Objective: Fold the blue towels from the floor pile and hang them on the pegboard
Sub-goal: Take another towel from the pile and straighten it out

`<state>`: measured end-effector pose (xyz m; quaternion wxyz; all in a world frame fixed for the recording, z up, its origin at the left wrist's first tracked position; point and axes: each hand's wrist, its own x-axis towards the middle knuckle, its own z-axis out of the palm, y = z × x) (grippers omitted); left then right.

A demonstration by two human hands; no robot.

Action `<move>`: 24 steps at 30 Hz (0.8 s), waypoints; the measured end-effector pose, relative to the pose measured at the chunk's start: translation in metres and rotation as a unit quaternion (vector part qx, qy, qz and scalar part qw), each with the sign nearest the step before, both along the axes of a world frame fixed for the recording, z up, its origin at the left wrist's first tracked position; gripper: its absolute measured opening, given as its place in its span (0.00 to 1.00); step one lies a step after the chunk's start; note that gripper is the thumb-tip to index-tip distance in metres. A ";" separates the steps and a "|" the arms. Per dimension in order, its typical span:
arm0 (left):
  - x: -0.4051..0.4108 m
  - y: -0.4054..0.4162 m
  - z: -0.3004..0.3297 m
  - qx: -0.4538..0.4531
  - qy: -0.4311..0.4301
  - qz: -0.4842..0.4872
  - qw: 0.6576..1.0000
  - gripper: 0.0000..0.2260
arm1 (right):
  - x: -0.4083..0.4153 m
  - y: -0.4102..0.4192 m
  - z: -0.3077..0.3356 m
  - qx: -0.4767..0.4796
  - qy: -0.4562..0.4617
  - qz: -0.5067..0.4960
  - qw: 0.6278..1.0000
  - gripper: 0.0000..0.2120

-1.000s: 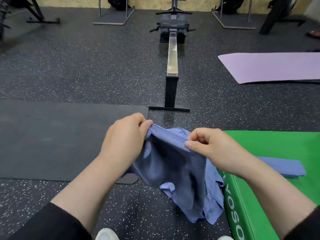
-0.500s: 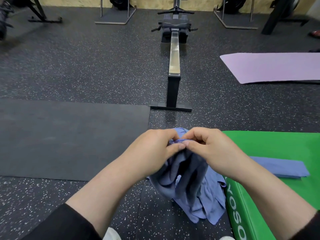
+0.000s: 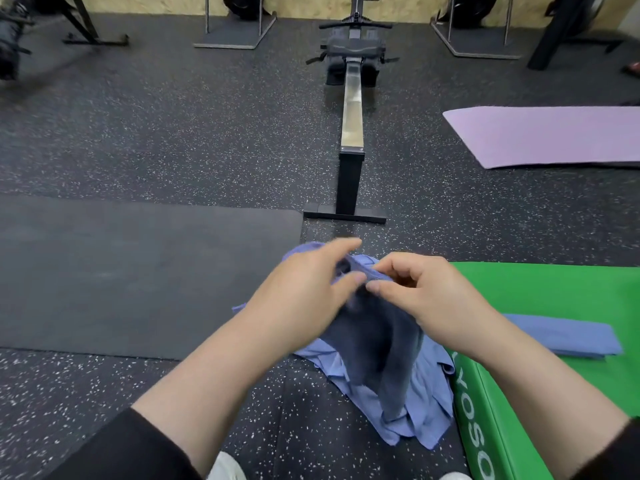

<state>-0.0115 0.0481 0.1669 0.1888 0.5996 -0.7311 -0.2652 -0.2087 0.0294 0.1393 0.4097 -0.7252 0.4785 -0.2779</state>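
Observation:
A blue towel (image 3: pixel 374 341) hangs in front of me, gathered at its top edge. My right hand (image 3: pixel 426 296) pinches that edge between thumb and fingers. My left hand (image 3: pixel 304 296) is blurred, its fingers stretched out over the same edge, thumb close to the cloth. Under the hanging towel lies the crumpled pile of blue towels (image 3: pixel 415 410) on the floor. One folded blue towel (image 3: pixel 561 336) lies flat on the green pad (image 3: pixel 554 292) to my right. No pegboard is in view.
A rowing machine (image 3: pixel 351 133) runs straight ahead, its foot just beyond the pile. A black mat (image 3: pixel 138 271) lies left, a purple mat (image 3: pixel 547 136) far right. Metal stands (image 3: pixel 228 39) line the back wall. My white shoes (image 3: pixel 225 469) show at the bottom.
My hands came together at the towel's top edge, gathering it. Since then my left hand's fingers have straightened and spread while the right keeps its pinch.

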 end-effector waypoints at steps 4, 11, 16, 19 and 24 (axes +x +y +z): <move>-0.008 0.000 -0.010 0.022 -0.029 -0.003 0.999 0.09 | 0.000 -0.003 -0.004 -0.012 0.008 -0.014 1.000 0.03; 0.020 -0.017 -0.010 -0.049 -0.005 0.191 0.980 0.11 | -0.013 -0.009 -0.010 0.018 0.042 -0.028 0.999 0.06; 0.006 -0.005 -0.002 -0.016 0.004 0.062 0.998 0.17 | -0.003 -0.005 -0.007 -0.019 0.031 -0.040 0.999 0.05; -0.009 0.000 -0.006 0.020 -0.061 -0.019 0.998 0.10 | 0.002 -0.003 -0.005 -0.016 0.010 -0.031 0.999 0.04; 0.006 -0.011 -0.009 -0.030 -0.045 0.122 0.991 0.10 | -0.006 -0.005 -0.004 0.010 0.038 -0.031 0.999 0.06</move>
